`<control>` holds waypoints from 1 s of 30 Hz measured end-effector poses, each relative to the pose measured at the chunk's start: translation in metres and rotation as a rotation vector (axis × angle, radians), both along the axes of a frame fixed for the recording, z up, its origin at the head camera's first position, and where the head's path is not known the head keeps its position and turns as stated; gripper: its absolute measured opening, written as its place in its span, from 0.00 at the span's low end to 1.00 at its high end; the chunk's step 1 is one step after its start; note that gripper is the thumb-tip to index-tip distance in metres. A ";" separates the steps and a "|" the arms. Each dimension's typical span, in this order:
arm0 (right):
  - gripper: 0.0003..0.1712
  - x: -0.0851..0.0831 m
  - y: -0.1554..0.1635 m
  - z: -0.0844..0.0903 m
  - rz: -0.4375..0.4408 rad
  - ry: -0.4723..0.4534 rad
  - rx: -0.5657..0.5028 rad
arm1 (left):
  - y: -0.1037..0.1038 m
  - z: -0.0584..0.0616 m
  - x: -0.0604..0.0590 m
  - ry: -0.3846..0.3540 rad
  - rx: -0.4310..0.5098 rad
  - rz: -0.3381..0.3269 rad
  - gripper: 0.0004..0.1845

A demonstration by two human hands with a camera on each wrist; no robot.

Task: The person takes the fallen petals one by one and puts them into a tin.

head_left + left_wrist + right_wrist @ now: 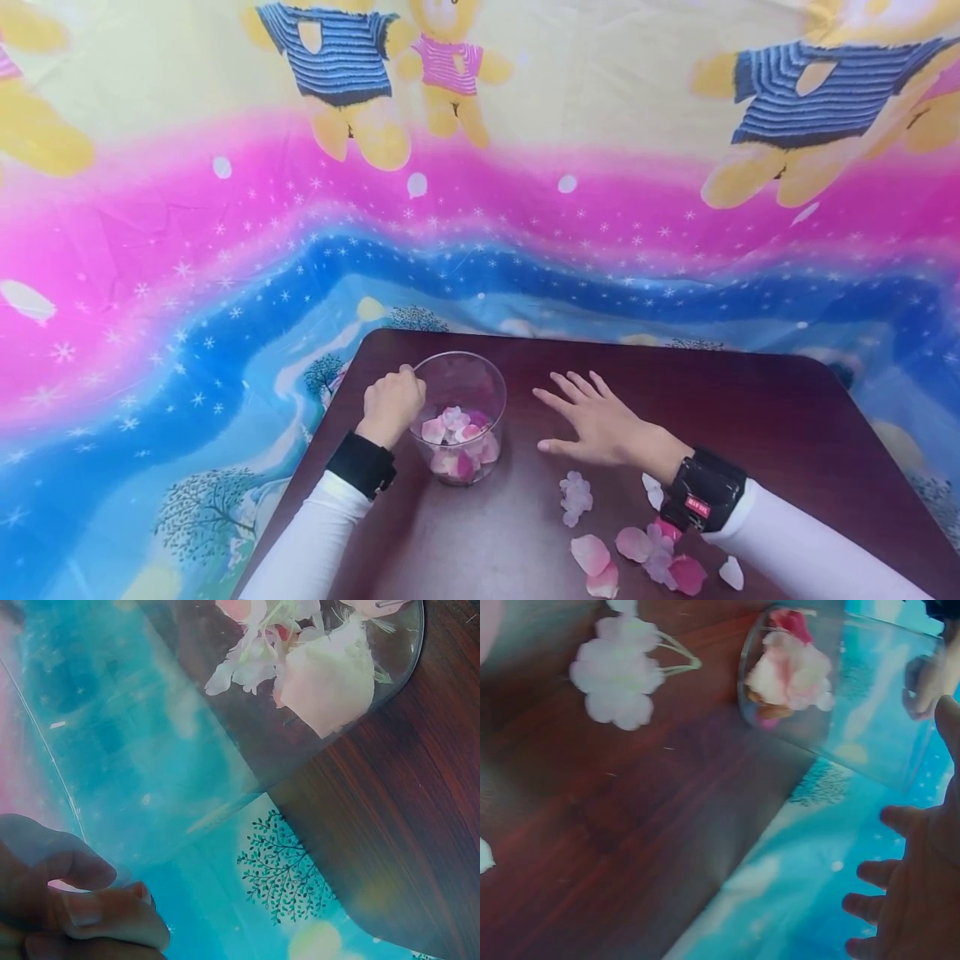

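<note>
A clear glass container (491, 392) stands on the table with pink and white petals (456, 429) in its bottom. At its left side my left hand (393, 404) pinches the rim, fingers curled. The left wrist view shows the thumb and fingers of that hand (90, 892) close at the glass edge, with petals (330, 675) seen through the wall. To the right of the container my right hand (600, 423) is spread above the table, its fingers straight and holding nothing. A pale flower cluster (576, 498) lies just below it on the tabletop.
Loose pink petals (590, 554), a magenta petal (686, 575) and a white petal (731, 573) lie on the dark wooden table (465, 558) near the right forearm. A printed cloth (480, 208) with bears hangs behind the table's far edge.
</note>
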State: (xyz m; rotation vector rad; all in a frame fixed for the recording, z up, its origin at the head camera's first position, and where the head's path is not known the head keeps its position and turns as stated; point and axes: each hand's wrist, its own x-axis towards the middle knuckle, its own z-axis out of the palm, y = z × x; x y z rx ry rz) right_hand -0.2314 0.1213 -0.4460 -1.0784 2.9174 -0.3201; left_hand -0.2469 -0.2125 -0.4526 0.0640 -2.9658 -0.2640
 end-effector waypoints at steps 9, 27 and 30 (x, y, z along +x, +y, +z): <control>0.47 0.005 0.009 -0.026 -0.013 -0.140 0.059 | -0.001 -0.001 -0.001 -0.004 0.002 -0.005 0.16; 0.38 0.018 0.012 -0.077 0.035 -0.145 0.112 | -0.001 -0.003 -0.002 -0.019 -0.007 0.009 0.18; 0.32 0.019 0.013 -0.085 0.068 -0.052 0.097 | -0.001 -0.003 -0.002 -0.017 -0.010 0.010 0.17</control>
